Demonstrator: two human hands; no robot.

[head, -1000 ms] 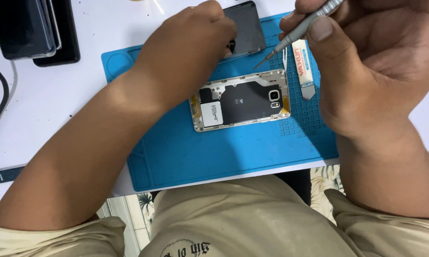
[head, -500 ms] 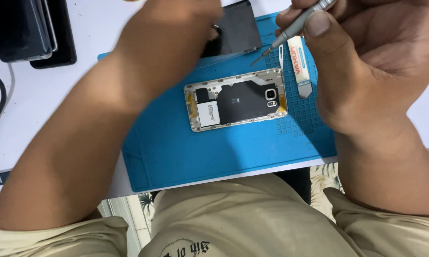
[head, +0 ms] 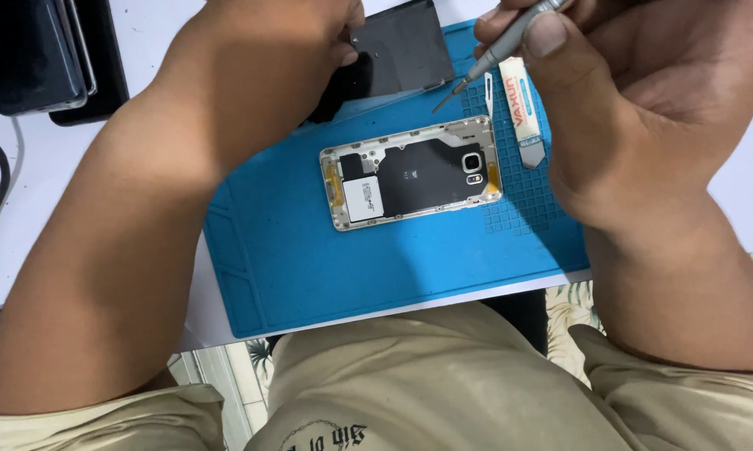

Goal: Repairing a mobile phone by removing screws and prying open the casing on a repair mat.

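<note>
A: Phone (head: 411, 173), back cover off and insides showing, lies flat in the middle of the blue mat (head: 310, 267) on the white desk (head: 51, 175), well apart from the dark stack of devices (head: 42, 54) at the far left corner. What is the left hand doing?

B: That left hand (head: 260, 58) is closed over the near edge of the dark back panel (head: 401, 46), just above the phone. I'd judge it best to keep that panel flat and clear of the open frame, so nothing gets scratched.

A: And further right?

B: A thin metal pick (head: 488, 92) and a white tube (head: 523, 108) lie on the mat's gridded part, just beside the phone's camera end. The right hand (head: 644, 108) is clamped on a slim grey screwdriver (head: 510, 42), its tip hanging above the phone's upper right corner, not touching.

A: Any advice?

B: Rest the wrist on the mat, bring the tip down straight, and keep loose tools out of the way
</note>
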